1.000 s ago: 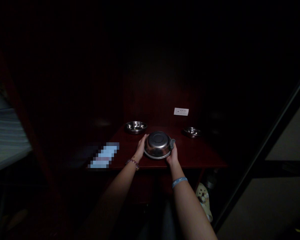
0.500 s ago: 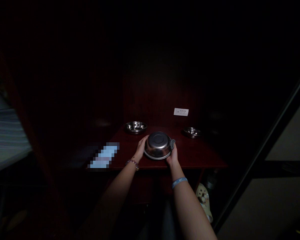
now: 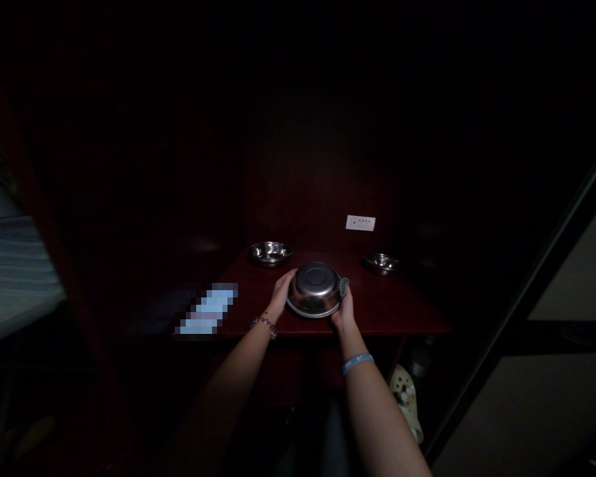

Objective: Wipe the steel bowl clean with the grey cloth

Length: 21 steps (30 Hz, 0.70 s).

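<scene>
A shiny metal bowl (image 3: 314,295) is turned bottom up over the front part of the dark red desk (image 3: 377,311). My left hand (image 3: 281,295) is closed on its left rim. On the opposite side my right hand (image 3: 345,311) grips the rim and has a grey cloth (image 3: 343,287) pressed against the bowl's wall. The fingertips of both hands are partly hidden by the bowl. Behind it, to the left, a wide metal bowl (image 3: 271,252) stands upright. A smaller metal bowl (image 3: 381,264) is at the back right.
On the back panel sits a white power socket (image 3: 360,223). A blurred-out bright rectangle (image 3: 208,309) lies at the desk's left. Below the desk's right end are a pale clog with holes (image 3: 406,397) and a dim bottle (image 3: 420,364). Dark panels rise on both sides.
</scene>
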Each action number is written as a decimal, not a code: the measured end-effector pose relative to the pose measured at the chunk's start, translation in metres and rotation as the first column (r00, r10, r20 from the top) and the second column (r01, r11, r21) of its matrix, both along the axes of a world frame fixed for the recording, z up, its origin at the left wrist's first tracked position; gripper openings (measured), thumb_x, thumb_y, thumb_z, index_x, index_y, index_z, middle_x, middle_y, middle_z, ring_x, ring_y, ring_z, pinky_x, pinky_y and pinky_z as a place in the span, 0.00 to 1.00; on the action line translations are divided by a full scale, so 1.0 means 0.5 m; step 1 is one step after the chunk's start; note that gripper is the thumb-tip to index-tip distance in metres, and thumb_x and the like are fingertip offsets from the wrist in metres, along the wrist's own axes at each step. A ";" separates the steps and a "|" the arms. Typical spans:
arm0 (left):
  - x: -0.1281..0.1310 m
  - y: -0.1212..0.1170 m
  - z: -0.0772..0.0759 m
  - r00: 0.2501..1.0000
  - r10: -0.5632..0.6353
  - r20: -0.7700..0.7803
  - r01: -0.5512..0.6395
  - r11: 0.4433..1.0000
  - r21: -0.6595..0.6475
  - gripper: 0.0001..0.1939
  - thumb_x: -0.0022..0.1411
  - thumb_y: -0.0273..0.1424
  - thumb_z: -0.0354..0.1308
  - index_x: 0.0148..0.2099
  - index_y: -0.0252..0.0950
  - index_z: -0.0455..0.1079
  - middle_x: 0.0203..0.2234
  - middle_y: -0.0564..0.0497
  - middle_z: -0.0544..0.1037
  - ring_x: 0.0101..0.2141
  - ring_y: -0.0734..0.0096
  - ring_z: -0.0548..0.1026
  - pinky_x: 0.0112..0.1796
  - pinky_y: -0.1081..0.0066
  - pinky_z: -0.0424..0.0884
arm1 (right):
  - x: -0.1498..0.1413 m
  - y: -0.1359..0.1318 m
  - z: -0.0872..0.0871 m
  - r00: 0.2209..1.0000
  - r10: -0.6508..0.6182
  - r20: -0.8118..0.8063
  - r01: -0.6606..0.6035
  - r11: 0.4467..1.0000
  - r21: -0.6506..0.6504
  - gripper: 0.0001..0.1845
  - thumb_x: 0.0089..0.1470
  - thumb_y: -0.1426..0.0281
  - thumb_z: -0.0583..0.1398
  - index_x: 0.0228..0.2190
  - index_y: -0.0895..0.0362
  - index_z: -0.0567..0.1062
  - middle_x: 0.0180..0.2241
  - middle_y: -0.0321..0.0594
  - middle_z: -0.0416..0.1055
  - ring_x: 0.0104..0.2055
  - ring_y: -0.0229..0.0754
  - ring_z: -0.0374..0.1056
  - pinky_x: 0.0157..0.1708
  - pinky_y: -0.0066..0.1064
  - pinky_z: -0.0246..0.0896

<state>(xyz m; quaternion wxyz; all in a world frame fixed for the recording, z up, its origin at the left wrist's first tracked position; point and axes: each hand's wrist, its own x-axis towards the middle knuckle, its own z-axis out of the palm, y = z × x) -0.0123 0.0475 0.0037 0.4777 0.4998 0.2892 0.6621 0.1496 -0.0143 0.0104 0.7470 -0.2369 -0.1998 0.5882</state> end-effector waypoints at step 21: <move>-0.001 0.008 -0.009 0.998 0.054 -0.022 -0.053 0.998 0.030 0.21 0.57 0.43 0.58 0.47 0.34 0.76 0.51 0.43 0.77 0.54 0.57 0.71 0.59 0.58 0.61 | -0.002 -0.003 0.006 0.988 0.030 -0.153 -0.046 0.994 -0.102 0.13 0.59 0.62 0.57 0.32 0.55 0.79 0.28 0.34 0.80 0.32 0.38 0.75 0.41 0.32 0.73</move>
